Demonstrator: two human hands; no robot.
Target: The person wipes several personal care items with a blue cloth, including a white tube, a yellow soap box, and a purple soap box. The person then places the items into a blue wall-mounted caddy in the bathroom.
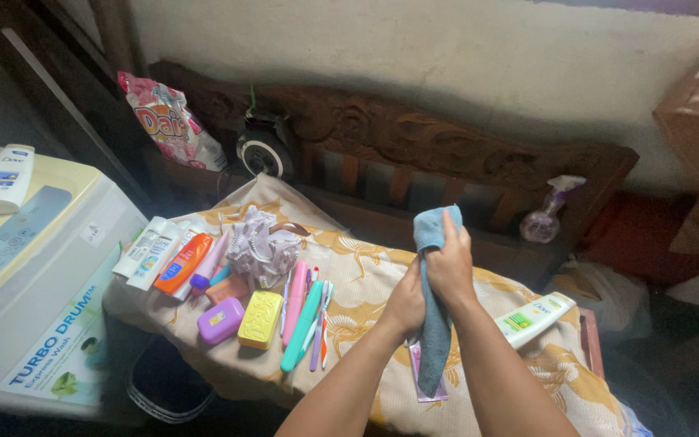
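Both hands grip one blue cloth (433, 324) above the cloth-covered desk (366, 283): right hand (451, 267) fingers clenched round its upper part, left hand (406, 306) clamped just below, touching. Cloth tail hangs down between the forearms. Toothbrushes (309, 320), yellow soap box (260, 319) and tubes (163, 255) lie left; white tube (534, 319) right.

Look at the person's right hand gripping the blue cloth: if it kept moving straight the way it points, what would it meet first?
The right hand points up and away, toward the carved wooden headboard. Beyond the blue cloth it holds, nothing shows in that line before the headboard, though depth is hard to judge here.
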